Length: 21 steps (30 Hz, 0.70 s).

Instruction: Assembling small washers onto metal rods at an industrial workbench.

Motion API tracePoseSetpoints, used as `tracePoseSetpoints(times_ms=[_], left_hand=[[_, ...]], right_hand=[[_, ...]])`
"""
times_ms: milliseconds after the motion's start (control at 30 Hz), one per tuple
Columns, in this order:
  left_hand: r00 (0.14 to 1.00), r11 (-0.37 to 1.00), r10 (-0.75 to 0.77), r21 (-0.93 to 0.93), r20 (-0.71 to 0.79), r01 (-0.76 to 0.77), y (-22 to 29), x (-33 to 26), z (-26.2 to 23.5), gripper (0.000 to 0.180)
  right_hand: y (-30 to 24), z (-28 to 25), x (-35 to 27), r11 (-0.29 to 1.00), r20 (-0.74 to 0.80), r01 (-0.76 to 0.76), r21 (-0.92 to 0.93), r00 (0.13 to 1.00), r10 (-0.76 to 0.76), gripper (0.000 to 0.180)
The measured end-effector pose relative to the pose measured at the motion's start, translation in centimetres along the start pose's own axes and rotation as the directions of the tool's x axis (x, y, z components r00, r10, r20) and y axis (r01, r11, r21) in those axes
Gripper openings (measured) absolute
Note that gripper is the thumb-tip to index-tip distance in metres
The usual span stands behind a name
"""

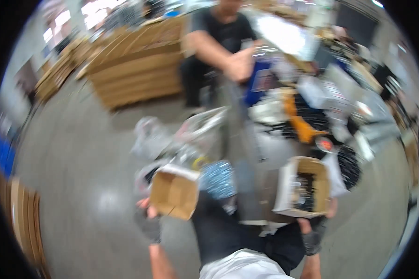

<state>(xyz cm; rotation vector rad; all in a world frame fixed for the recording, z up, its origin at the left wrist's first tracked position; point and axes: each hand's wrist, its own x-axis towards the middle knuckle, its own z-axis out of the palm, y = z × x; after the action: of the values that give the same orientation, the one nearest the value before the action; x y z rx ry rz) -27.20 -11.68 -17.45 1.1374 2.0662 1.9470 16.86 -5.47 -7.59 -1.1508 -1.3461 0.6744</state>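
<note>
My left hand (149, 223), in a grey fingerless glove, grips the lower left side of an open cardboard box (173, 193). Its brown inside looks bare, and a white edge runs along the top. My right hand (314, 231), gloved the same way, holds a white cardboard box (284, 190) from below at its near right corner. Small dark parts (305, 191) lie in that box, too blurred to name. Between the two boxes, closer to the left one, sits a bag of small light-blue pieces (219, 180). Some fingers of both hands are hidden behind the boxes.
A long grey bench or surface (246, 186) runs away from me. Clear plastic bags (191, 135) lie left of it. Black bags (309, 114) and an orange object (299, 122) crowd the right. Opposite sits another person (221, 42), near stacked cardboard (137, 69).
</note>
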Motion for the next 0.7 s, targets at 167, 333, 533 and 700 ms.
tracePoseSetpoints(times_ms=[167,333,533,700], left_hand=[[0.950,0.970,-0.107,-0.178,0.294,0.164,7.4,2.6,2.7,0.023],[0.882,0.979,0.201,-0.122,0.427,-0.164,12.2,5.5,7.5,0.026],[0.829,0.947,0.322,-0.139,0.457,-0.291,16.0,6.3,12.7,0.017],[0.793,0.993,0.092,-0.111,0.602,-0.031,17.2,7.2,12.6,0.015]], right_hand=[[-0.4,-2.1,1.8,0.948,0.220,0.176,-0.265,0.968,-0.118,0.095],[-3.7,-3.8,3.4,0.860,0.312,0.292,-0.420,0.936,-0.165,0.067],[-2.4,-5.1,3.5,0.939,0.254,0.196,-0.283,0.959,-0.124,0.054],[-2.2,-6.2,4.0,0.948,0.277,0.208,-0.240,0.951,-0.139,0.047]])
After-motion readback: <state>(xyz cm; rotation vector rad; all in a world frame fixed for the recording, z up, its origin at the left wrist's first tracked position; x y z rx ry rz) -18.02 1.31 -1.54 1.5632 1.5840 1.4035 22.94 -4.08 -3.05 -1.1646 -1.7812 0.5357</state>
